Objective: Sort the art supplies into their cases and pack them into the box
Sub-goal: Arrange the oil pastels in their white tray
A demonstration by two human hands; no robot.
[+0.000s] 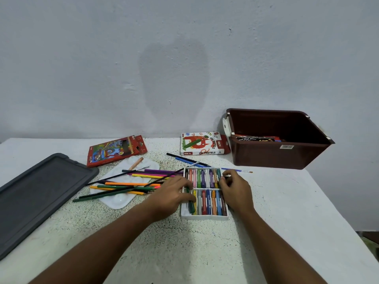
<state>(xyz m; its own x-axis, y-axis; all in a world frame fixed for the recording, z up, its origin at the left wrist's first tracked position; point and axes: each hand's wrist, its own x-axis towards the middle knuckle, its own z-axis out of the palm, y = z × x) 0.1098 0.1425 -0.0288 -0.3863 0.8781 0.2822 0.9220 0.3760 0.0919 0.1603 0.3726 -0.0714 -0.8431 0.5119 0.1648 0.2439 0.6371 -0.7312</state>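
A white pastel tray (205,217) lies in the middle of the table with two rows of coloured oil pastels. My left hand (174,193) rests at its left edge, fingers on a dark green pastel (191,203) lying slanted in the near row. My right hand (235,187) sits at the tray's right side, fingertips pinching a pastel in the far row. The oil pastels sleeve (200,143) lies behind. Loose coloured pencils (131,184) are piled over a white palette (121,200). A red pencil case (114,150) lies at the back left. The brown box (276,154) stands at the right.
A dark grey lid (39,193) lies at the left edge of the table. A blue pen and a black pencil (188,159) lie behind the tray, with a thin paintbrush (240,171) to its right. The box holds a flat packet. A wall stands right behind the table.
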